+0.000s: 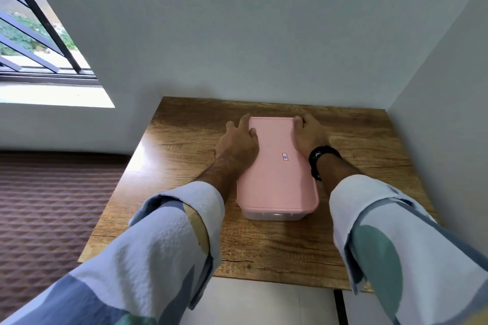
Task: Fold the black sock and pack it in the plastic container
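A clear plastic container (274,215) stands on the wooden table (369,155), covered by a pink lid (277,182) with a small sticker. My left hand (237,144) lies on the lid's far left edge, fingers spread over the corner. My right hand (310,134) grips the lid's far right corner, fingers curled over the edge; a black watch sits on that wrist. No black sock is visible; the container's inside is hidden by the lid.
The table sits in a corner between two grey walls. A brown quilted bed (52,219) lies to the left, below a barred window (34,34). White floor shows at the table's near edge.
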`<action>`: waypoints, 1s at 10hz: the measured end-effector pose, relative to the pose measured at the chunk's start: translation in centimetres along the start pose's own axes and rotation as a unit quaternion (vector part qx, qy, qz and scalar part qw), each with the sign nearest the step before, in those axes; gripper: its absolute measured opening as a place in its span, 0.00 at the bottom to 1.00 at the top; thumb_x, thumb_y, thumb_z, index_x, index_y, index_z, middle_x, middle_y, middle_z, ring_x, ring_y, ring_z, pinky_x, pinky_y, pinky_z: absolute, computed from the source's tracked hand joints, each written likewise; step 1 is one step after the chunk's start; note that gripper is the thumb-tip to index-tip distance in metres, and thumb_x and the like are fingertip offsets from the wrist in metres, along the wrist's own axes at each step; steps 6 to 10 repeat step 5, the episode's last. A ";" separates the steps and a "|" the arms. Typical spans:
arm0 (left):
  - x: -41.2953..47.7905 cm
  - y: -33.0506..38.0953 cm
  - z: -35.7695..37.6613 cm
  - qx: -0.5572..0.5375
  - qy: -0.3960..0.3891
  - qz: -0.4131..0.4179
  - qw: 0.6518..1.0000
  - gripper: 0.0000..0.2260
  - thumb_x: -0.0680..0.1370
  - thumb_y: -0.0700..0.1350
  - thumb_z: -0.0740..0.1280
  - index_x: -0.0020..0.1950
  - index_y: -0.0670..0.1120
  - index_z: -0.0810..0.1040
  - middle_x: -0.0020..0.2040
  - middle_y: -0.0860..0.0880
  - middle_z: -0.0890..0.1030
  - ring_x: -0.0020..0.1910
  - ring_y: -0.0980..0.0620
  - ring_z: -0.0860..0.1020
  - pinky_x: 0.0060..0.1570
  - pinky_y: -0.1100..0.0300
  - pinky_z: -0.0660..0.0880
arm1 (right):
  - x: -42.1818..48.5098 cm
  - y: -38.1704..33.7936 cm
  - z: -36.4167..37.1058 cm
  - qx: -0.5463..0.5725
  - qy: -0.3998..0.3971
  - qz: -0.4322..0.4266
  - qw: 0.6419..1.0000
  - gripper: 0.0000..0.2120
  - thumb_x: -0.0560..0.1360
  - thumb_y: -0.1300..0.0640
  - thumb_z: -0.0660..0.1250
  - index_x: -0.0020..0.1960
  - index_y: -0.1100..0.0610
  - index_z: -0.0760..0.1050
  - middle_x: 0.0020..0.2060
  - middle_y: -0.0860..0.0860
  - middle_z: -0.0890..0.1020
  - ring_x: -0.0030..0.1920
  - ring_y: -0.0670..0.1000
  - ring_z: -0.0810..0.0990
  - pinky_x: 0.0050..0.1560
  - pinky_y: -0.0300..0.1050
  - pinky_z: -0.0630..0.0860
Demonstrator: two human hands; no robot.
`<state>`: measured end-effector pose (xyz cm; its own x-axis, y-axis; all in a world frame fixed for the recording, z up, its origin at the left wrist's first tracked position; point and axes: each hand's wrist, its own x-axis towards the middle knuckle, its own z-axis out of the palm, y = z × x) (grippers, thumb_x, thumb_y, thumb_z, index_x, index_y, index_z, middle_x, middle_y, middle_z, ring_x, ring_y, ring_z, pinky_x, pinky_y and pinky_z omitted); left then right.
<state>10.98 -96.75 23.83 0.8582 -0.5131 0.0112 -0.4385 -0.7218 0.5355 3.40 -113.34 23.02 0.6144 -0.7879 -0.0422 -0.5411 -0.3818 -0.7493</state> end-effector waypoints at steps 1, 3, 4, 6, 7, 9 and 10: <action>-0.2 0.0 0.1 0.003 -0.003 0.008 1.000 0.24 0.86 0.53 0.56 0.83 0.52 0.62 0.72 0.37 0.71 0.64 0.31 0.78 0.63 0.41 0.77 | 0.6 0.2 0.1 0.016 0.001 0.013 1.000 0.13 0.82 0.50 0.56 0.46 0.58 0.70 0.42 0.53 0.77 0.45 0.56 0.74 0.43 0.46 0.66; -0.2 0.0 0.3 0.012 0.003 0.006 1.000 0.24 0.86 0.53 0.56 0.83 0.53 0.62 0.72 0.37 0.71 0.64 0.31 0.79 0.62 0.41 0.77 | 0.6 0.0 0.1 0.021 -0.001 0.030 0.999 0.13 0.83 0.50 0.56 0.44 0.57 0.70 0.45 0.56 0.78 0.48 0.58 0.76 0.46 0.45 0.65; 0.0 0.1 0.0 0.026 -0.005 0.001 1.000 0.25 0.86 0.54 0.55 0.84 0.53 0.60 0.71 0.37 0.70 0.64 0.31 0.79 0.62 0.41 0.77 | -0.2 -1.0 -0.3 -0.015 -0.010 0.016 1.000 0.16 0.84 0.50 0.55 0.57 0.60 0.74 0.57 0.62 0.81 0.58 0.63 0.78 0.51 0.47 0.69; -0.6 0.2 -1.3 0.098 -0.036 0.017 0.994 0.27 0.87 0.57 0.52 0.86 0.54 0.55 0.72 0.39 0.69 0.64 0.34 0.79 0.61 0.41 0.77 | -3.3 -1.2 -1.0 -0.062 -0.017 -0.001 0.998 0.20 0.84 0.49 0.54 0.66 0.62 0.70 0.65 0.65 0.77 0.67 0.65 0.74 0.65 0.55 0.71; -0.6 0.2 -1.3 0.098 -0.036 0.017 0.994 0.27 0.87 0.57 0.52 0.86 0.54 0.55 0.72 0.39 0.69 0.64 0.34 0.79 0.61 0.41 0.77 | -3.3 -1.2 -1.0 -0.062 -0.017 -0.001 0.998 0.20 0.84 0.49 0.54 0.66 0.62 0.70 0.65 0.65 0.77 0.67 0.65 0.74 0.65 0.55 0.71; -0.6 0.2 -1.3 0.098 -0.036 0.017 0.994 0.27 0.87 0.57 0.52 0.86 0.54 0.55 0.72 0.39 0.69 0.64 0.34 0.79 0.61 0.41 0.77 | -3.3 -1.2 -1.0 -0.062 -0.017 -0.001 0.998 0.20 0.84 0.49 0.54 0.66 0.62 0.70 0.65 0.65 0.77 0.67 0.65 0.74 0.65 0.55 0.71; -0.6 0.2 -1.3 0.098 -0.036 0.017 0.994 0.27 0.87 0.57 0.52 0.86 0.54 0.55 0.72 0.39 0.69 0.64 0.34 0.79 0.61 0.41 0.77 | -3.3 -1.2 -1.0 -0.062 -0.017 -0.001 0.998 0.20 0.84 0.49 0.54 0.66 0.62 0.70 0.65 0.65 0.77 0.67 0.65 0.74 0.65 0.55 0.71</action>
